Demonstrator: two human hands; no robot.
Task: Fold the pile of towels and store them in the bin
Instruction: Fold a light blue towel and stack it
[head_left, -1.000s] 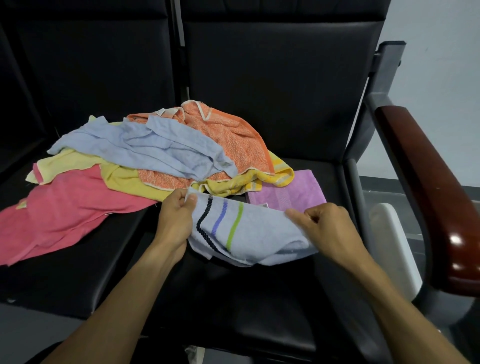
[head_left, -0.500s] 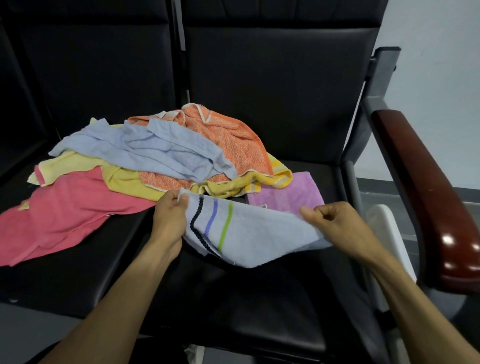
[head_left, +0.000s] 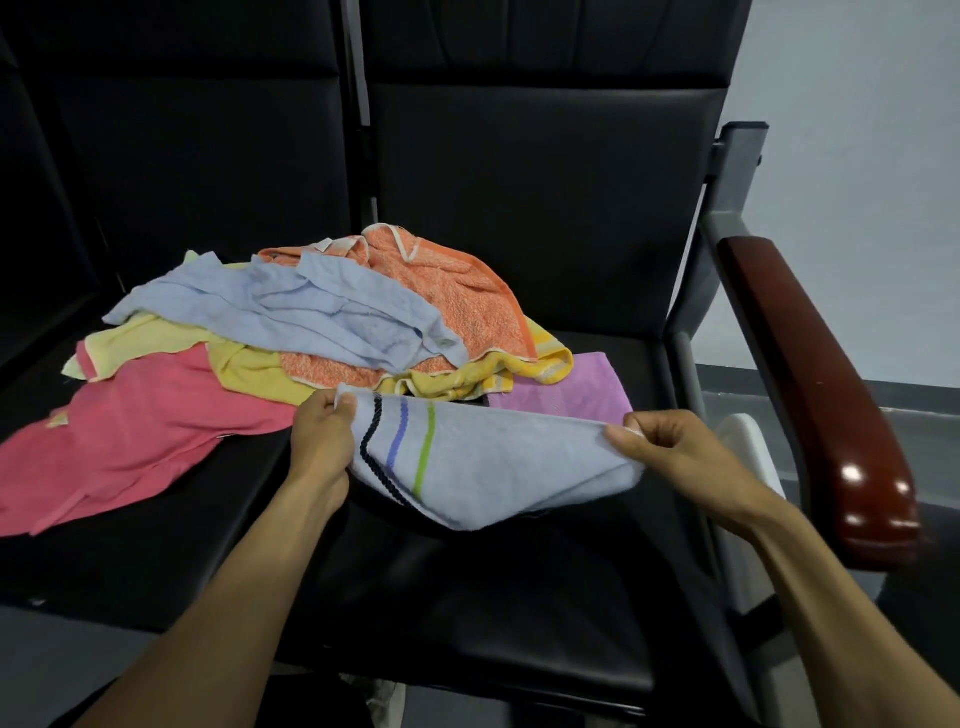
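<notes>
Holding a striped towel (head_left: 483, 457) stretched between both hands, just above the front of the seat (head_left: 493, 587). Left hand (head_left: 323, 441) pinching the upper left corner, thumb and fingers curled round the edge beside the dark, blue and green stripes. Right hand (head_left: 670, 447) pinching the upper right corner, fingertips closed on the doubled edge. Sagging in the middle, lower fold drooping to a point toward the seat: judging it light, soft and limp, with no stiffness to keep a crease unaided. Probably grippy terry rather than slippery, nothing fragile.

Lying behind, the pile (head_left: 332, 332): orange, pale blue, yellow and pink towels heaped loosely and overlapping, spilling onto the neighbouring seat at left. Just beside the pile at right, a purple towel (head_left: 561, 387) lying flat, looking already folded.

Best taken by corners or along a hem, as now, keeping it taut between both hands so the edges meet cleanly; gripping mid-cloth would likely bunch it. Needing a flat spot on the seat to press each fold down, since it will likely flop open otherwise.

Showing past the armrest (head_left: 810, 384), at right, a white object (head_left: 748, 457), possibly the bin, though too little visible to tell.
</notes>
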